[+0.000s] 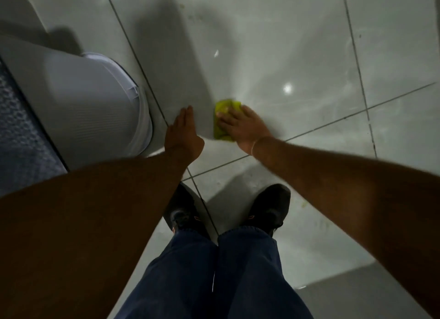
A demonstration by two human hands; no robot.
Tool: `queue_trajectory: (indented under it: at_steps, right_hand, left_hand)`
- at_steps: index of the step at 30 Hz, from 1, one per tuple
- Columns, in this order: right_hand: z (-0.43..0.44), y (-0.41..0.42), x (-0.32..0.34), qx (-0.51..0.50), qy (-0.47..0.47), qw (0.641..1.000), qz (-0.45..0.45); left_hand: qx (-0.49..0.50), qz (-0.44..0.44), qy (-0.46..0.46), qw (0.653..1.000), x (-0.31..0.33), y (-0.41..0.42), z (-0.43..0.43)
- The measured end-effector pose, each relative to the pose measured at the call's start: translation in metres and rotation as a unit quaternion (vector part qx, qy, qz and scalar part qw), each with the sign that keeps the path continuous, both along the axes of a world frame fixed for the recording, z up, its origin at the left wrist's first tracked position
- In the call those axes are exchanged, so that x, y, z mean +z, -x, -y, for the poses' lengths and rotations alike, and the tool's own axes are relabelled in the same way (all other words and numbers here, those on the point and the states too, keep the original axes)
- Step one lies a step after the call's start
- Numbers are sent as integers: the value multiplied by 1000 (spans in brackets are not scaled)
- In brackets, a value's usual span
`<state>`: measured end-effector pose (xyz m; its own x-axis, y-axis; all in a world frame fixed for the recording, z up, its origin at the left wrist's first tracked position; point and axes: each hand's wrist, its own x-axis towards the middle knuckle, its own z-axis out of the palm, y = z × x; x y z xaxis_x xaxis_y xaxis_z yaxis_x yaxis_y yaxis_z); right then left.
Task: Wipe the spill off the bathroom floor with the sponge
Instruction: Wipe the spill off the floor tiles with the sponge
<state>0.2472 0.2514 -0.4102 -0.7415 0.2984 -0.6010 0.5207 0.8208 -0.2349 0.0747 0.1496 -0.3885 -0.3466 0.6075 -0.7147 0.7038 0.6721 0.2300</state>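
Observation:
A yellow-green sponge [222, 118] lies flat on the pale grey floor tile [273, 56]. My right hand [242, 128] presses down on it with fingers spread over its top. My left hand [183, 135] rests flat on the tile just left of the sponge, palm down, fingers together, holding nothing. Faint specks and smears mark the floor farther ahead [192, 17], and a greenish trace [304, 205] shows near my right shoe. The wet film itself is hard to make out.
A white toilet base [100, 109] stands at the left, close to my left hand, with a dark blue mat [21, 137] beyond it. My two black shoes [271, 209] stand on the tile below my hands. Dark grout lines [333, 121] cross the floor.

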Motion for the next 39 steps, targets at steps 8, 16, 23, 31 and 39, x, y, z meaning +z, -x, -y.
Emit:
queue_trajectory:
  at_steps: [8,16,23,31,39]
  right_hand:
    - [-72,19,-5,-197,-60,978,29]
    - [44,-45,1,17,67,998,-12]
    - [-66,-116,-10,-419,-39,907,12]
    - [-63,-78,-25,-440,-21,898,-18]
    - [120,27,-22,-122,81,989,-24]
  left_hand:
    - [-22,13,9,1000,3,-16,15]
    - [21,5,7,1000,4,-20,5]
    - [6,14,21,1000,-8,-44,24]
    - [16,1,10,1000,-3,-44,20]
    - [-46,-17,123,991,12,-31,50]
